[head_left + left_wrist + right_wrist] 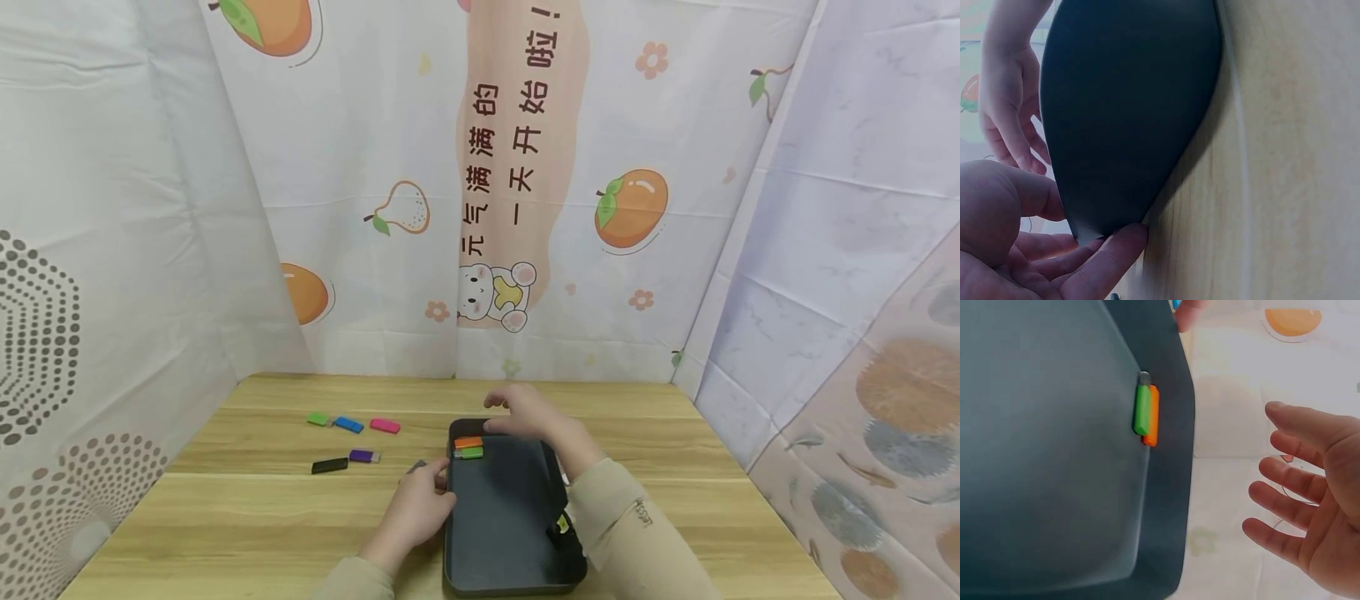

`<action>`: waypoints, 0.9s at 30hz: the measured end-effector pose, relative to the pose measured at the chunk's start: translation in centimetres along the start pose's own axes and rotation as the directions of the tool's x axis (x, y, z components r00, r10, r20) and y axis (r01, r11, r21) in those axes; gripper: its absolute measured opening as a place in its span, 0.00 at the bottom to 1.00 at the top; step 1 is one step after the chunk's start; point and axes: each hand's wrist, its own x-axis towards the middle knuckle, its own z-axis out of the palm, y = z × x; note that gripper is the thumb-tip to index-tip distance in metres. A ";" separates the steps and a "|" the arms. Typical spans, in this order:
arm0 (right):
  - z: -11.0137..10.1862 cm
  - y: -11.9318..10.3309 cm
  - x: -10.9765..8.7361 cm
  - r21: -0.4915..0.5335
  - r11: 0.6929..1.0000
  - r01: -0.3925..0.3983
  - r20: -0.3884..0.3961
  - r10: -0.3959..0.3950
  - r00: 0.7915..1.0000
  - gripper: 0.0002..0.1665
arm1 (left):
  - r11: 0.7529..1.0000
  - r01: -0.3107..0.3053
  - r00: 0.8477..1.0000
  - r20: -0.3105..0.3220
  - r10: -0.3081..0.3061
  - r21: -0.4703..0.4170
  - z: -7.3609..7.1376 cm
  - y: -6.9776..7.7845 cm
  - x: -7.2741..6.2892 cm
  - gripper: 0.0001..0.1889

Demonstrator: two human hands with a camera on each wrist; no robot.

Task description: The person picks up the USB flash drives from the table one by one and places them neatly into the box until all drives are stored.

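Observation:
A dark rectangular tray [498, 508] lies on the table in front of the person. Inside, against its far-left wall, an orange USB stick [468, 442] and a green USB stick [471, 453] sit side by side. The left hand [416, 504] grips the tray's left wall; in the left wrist view its thumb reaches over the rim while the fingers lie along the outside. The right hand [521, 410] hovers over the tray's far end. Its fingers are spread and hold nothing in the right wrist view.
Left of the tray lie more USB sticks: green [318, 419], blue [348, 424], pink [385, 426], purple [363, 457] and black [330, 466]. A small grey piece [417, 467] shows beside the left fingers. Printed curtains [360, 125] stand behind the wooden table [660, 417] and on both sides.

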 end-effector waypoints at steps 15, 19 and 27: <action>-2.6 1.7 -2.2 -0.002 1.000 -0.019 -0.043 0.019 0.999 0.35 | 1.000 0.008 1.000 0.005 -0.008 -0.002 0.0 0.0 0.0 0.31; -3.3 2.5 -3.0 0.005 1.000 -0.019 -0.060 0.019 0.998 0.36 | 1.000 0.006 1.000 0.002 -0.006 -0.001 0.0 0.1 0.0 0.31; -4.3 4.0 -4.3 0.028 0.996 -0.081 -0.070 0.083 0.994 0.37 | 1.000 0.017 1.000 0.008 -0.017 -0.005 0.0 0.2 0.0 0.31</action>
